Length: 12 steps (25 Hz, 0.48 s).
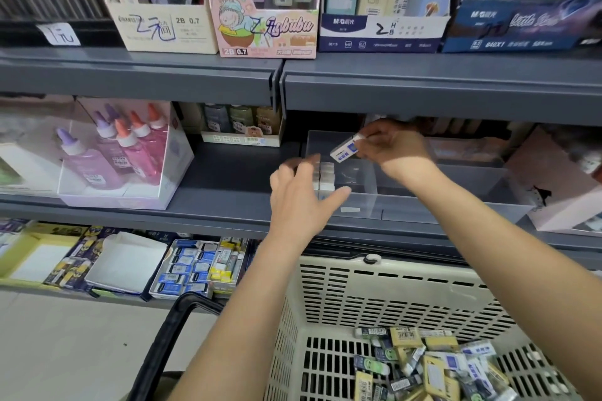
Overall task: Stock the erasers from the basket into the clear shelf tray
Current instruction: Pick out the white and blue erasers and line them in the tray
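A clear shelf tray (365, 202) sits on the middle grey shelf, with a short row of white erasers (326, 176) standing at its left end. My left hand (301, 202) rests on the tray's left front corner, fingers spread around that row, thumb against the front wall. Above the tray, my right hand (391, 148) pinches a white eraser with a blue label (344, 149), tilted. Below, the beige plastic basket (374, 290) holds several loose erasers (433, 365) in yellow, white and dark sleeves.
The upper shelf edge (423, 88) overhangs the tray closely. A pink glue-bottle display box (123, 153) stands to the left, a pale box (560, 185) to the right. The basket's black handle (166, 335) hangs at the left. The lower shelf holds boxed erasers (185, 270).
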Motion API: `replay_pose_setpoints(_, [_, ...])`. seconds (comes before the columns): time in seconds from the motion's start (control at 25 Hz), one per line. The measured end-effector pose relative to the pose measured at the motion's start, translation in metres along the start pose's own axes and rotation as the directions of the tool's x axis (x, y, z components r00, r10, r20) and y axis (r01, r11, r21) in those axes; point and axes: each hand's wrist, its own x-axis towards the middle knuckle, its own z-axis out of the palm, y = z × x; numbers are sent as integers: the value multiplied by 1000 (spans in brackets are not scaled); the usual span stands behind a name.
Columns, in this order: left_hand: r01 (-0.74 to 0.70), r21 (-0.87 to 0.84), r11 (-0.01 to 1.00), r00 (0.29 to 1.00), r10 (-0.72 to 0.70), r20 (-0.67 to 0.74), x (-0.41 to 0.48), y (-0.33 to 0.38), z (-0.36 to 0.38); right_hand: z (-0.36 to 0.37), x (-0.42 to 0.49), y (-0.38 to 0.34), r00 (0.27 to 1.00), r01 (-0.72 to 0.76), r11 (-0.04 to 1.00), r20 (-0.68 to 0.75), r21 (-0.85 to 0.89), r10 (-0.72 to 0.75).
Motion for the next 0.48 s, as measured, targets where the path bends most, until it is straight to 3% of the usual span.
replay_pose_setpoints(0.08, [-44, 175, 984, 995, 28, 96, 12, 1, 1, 5, 4, 7, 1000, 7, 999, 1, -45, -7])
replay_pose_setpoints(0.2, [-102, 288, 952, 992, 76, 100, 17, -9, 5, 7, 11, 11, 1000, 24, 993, 13, -115, -23])
replay_pose_setpoints(0.32, [-94, 259, 961, 995, 84, 52, 16, -15, 10, 9, 13, 9, 997, 70, 977, 28, -201, -65])
replay_pose_setpoints(0.48, [-48, 82, 995, 998, 45, 47, 10, -16, 17, 19, 10, 0, 974, 157, 934, 206, -322, -93])
